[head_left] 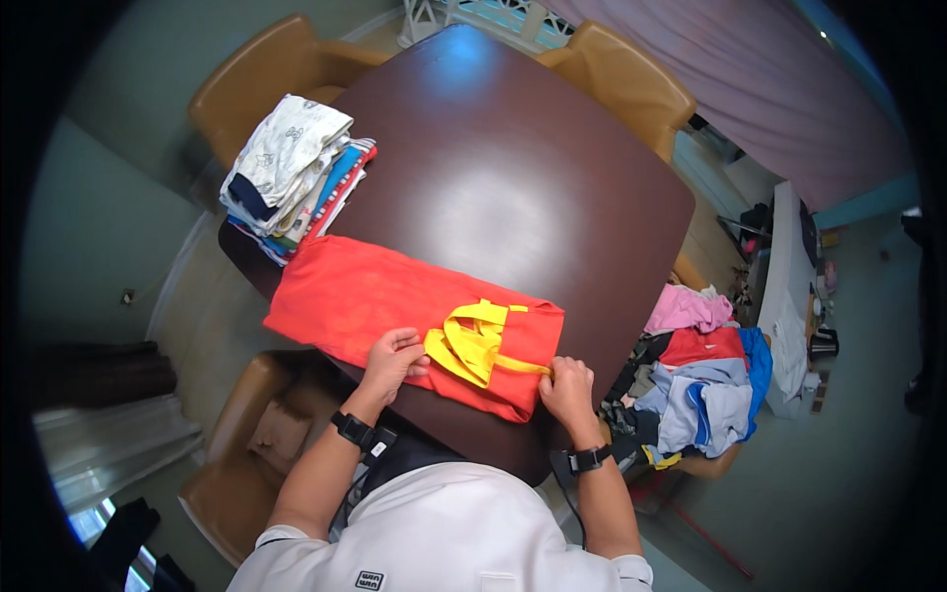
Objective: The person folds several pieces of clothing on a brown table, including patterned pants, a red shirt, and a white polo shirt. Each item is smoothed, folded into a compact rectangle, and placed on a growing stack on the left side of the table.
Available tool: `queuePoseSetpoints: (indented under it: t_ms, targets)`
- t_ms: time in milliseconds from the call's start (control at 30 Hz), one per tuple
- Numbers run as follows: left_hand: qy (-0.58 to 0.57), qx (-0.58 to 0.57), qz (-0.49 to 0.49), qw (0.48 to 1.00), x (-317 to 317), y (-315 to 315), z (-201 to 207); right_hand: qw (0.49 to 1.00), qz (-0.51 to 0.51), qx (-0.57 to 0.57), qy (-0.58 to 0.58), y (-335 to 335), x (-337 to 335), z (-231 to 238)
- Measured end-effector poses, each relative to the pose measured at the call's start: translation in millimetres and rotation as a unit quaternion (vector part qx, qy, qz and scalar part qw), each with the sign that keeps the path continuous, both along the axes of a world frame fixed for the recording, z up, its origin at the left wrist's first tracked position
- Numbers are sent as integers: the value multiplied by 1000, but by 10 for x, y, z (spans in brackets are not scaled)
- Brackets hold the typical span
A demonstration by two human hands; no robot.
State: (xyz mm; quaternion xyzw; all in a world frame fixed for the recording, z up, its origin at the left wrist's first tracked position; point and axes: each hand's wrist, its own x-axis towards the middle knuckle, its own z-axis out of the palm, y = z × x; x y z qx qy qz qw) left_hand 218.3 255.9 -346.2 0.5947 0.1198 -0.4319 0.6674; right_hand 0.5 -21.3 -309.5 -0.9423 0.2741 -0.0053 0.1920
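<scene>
A red cloth piece with yellow straps, folded into a long flat band, lies slantwise along the near edge of the table. Its yellow strap is gathered in loops on top, toward the right end. My left hand rests over the red cloth, its fingertips closed at the left edge of the yellow loops. At the cloth's right end, my right hand pinches the end of a yellow strap running across the fabric. Both wrists wear black bands with small devices.
A stack of folded clothes stands at the table's left edge, touching the red cloth's far corner. On the right, a heap of loose clothes covers a chair. Brown chairs surround the dark table.
</scene>
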Motion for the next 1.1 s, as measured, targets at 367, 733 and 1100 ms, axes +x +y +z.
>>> queuePoseSetpoints:
  t_ms: [367, 733, 1100]
  targets:
    - [-144, 66, 178, 971, 338, 413, -147, 914, 176, 337, -139, 674, 1078, 506]
    - [-207, 181, 300, 914, 1231, 1811, -647, 982, 156, 80, -65, 934, 807, -136]
    - [-401, 436, -118, 797, 1793, 1370, -149, 974, 226, -18, -25, 574, 296, -481]
